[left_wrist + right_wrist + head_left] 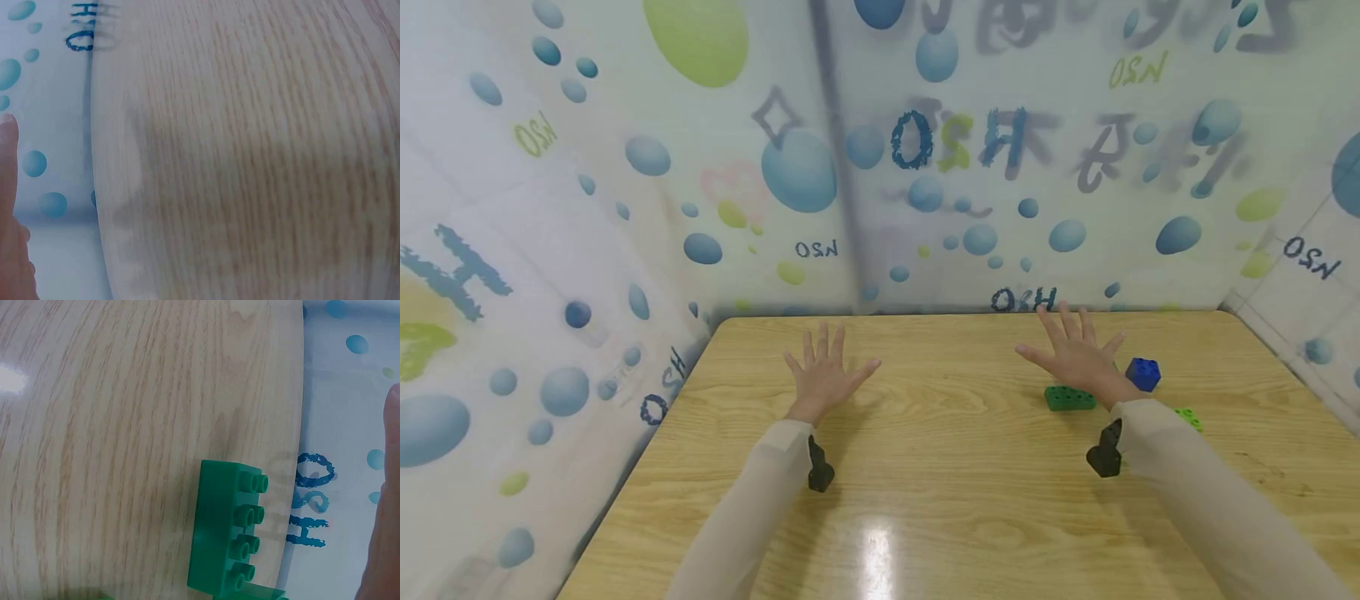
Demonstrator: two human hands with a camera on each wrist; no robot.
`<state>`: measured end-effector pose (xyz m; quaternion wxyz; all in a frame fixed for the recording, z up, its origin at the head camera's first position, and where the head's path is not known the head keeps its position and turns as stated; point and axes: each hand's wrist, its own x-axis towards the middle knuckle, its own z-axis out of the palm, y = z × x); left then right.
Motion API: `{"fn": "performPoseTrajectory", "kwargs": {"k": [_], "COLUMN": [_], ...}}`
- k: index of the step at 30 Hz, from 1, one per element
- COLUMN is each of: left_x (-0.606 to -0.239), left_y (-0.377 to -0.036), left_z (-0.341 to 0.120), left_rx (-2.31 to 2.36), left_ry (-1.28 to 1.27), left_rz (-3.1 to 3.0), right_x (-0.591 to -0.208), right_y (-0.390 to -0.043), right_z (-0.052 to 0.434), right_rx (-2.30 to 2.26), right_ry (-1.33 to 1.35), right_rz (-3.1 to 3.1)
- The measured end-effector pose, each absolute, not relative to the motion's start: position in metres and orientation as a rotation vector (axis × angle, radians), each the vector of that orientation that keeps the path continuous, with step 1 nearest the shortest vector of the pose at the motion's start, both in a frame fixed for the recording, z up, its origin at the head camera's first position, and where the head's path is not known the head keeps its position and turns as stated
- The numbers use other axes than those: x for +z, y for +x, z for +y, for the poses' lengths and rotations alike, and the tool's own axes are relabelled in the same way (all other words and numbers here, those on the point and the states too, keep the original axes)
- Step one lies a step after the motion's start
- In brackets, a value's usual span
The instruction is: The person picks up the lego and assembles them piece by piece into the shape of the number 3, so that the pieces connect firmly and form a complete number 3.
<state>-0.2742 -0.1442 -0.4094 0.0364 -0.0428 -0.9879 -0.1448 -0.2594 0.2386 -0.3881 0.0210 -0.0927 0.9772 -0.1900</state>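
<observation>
Green eight-stud toy brick [1069,399] lies on the wood-grain table [940,450] near the right hand [1081,360], studs up, long axis left-to-right, roughly parallel to the far edge; right hand and left hand [823,380] are splayed wide.

On the patterned wall sheet [880,221] I make out a mirrored large H2O [955,143] towards twelve o'clock, a mirrored small H2O [1025,301] at three, a blue H [467,262] at nine, and grey lettering [1022,21] near one, illegible.
</observation>
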Motion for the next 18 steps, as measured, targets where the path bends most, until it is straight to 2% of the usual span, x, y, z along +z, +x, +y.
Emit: {"fn": "performPoseTrajectory", "kwargs": {"k": [8,18], "left_x": [-0.413,-0.407], "left_y": [-0.274,-0.243], "left_z": [-0.134,-0.057], "left_rx": [-0.439,-0.798], "left_ry": [-0.169,-0.660], "left_rz": [-3.041,-2.743], "right_x": [-0.388,-0.376], "right_y": [-0.257,-0.242], "right_z": [0.245,0.274], "right_rx": [-0.618,-0.922], "right_ry": [-0.288,-0.378], "right_rz": [3.039,3.047]}}
